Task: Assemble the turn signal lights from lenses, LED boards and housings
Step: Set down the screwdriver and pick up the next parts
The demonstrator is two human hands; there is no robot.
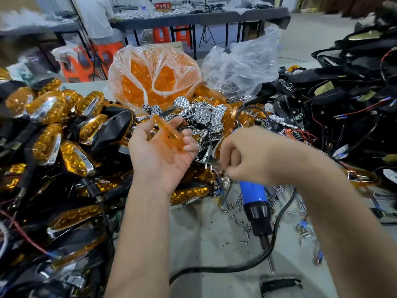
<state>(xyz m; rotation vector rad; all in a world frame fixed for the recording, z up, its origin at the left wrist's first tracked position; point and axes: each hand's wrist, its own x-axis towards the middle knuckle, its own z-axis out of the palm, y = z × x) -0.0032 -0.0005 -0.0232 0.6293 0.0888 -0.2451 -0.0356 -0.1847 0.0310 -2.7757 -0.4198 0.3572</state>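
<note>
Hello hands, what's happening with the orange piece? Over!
Left hand palm up, fingers curled round orange lens. Right hand curled over blue screwdriver; grip unclear. Lens bare, no board yet.

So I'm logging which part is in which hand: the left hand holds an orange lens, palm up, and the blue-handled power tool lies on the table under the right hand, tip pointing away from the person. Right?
Nearly. In the head view the left hand does hold the orange lens palm up, and the blue-handled power tool lies under the right hand, but its tip points toward the person, not away.
</note>
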